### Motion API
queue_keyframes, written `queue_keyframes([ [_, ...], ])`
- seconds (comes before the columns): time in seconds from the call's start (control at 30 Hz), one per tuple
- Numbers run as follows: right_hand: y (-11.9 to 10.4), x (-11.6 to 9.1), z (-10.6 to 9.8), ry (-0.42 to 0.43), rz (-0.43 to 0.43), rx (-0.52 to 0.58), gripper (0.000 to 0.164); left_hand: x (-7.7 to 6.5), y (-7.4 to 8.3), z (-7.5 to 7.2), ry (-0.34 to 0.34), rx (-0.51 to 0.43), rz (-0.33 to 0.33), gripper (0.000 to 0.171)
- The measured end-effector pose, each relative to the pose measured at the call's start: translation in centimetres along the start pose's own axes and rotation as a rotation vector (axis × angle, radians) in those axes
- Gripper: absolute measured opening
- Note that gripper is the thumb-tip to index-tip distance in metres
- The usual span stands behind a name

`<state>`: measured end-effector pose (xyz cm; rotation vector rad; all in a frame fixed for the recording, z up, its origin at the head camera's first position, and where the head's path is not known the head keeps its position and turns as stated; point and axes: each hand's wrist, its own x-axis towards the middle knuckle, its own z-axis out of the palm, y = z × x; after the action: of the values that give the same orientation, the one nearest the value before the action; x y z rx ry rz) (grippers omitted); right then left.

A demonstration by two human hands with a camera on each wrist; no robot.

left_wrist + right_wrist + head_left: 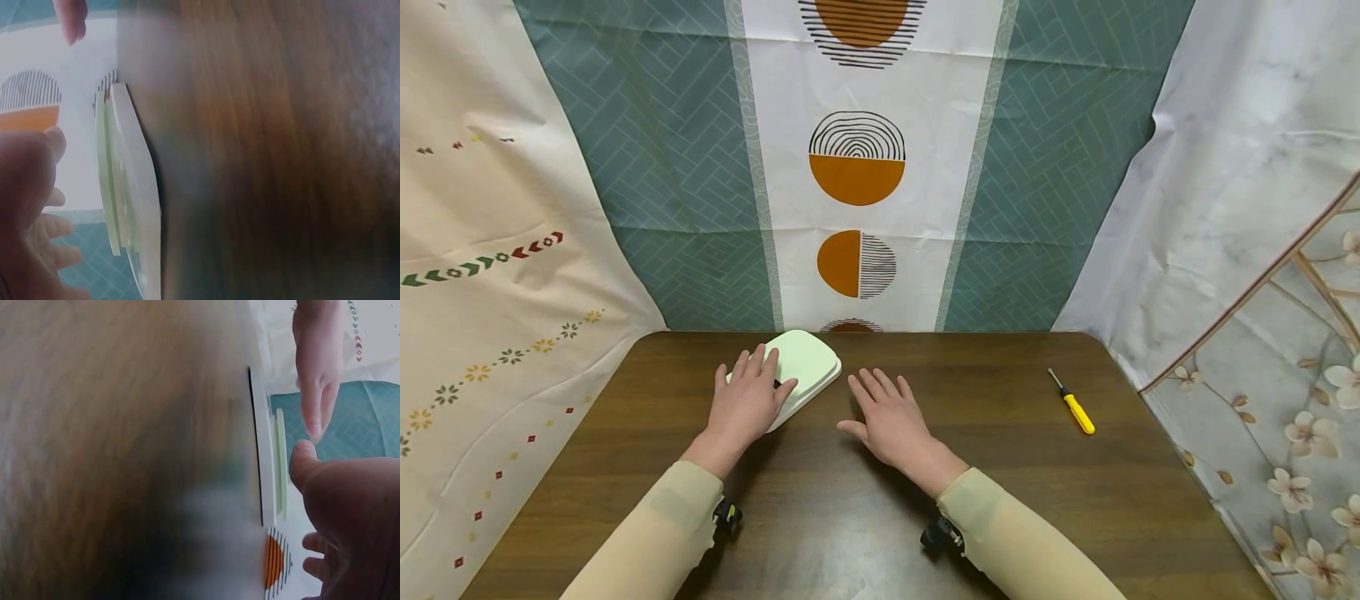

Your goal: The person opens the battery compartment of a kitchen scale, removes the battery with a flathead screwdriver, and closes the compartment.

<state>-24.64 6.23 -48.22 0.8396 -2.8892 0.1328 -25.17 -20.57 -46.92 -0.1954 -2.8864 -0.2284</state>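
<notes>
A flat slab with rounded corners, pale green on top and white underneath [807, 360], lies toward the back of the table, left of centre. My left hand [747, 407] is over its near left part, fingers spread and straight, covering some of it. From the side, in the right wrist view, a gap shows between the left hand [319, 369] and the slab's green top [281, 462]. To the right of the slab my right hand [891, 423] hovers palm down over the wood, fingers extended, holding nothing. A small dark mark shows beside the left thumb.
A screwdriver [1078, 412] with a yellow handle lies on the right side of the brown wooden table [1000, 467]. Patterned cloths hang behind the back edge [865, 175] and along both sides. Each wrist carries a small black camera.
</notes>
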Motion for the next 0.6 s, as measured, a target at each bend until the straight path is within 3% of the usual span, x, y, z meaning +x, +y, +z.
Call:
queue_keyframes([
  [0.33, -1.5, 0.3, 0.3, -0.055, -0.024, -0.023, 0.082, 0.7, -1.4, 0.5, -0.036, -0.007, -0.042, 0.073],
  [0.6, -2.2, 0.7, 0.8, -0.023, -0.059, -0.035, 0.08, 1.1, -2.1, 0.7, -0.078, -0.043, -0.069, 0.074],
])
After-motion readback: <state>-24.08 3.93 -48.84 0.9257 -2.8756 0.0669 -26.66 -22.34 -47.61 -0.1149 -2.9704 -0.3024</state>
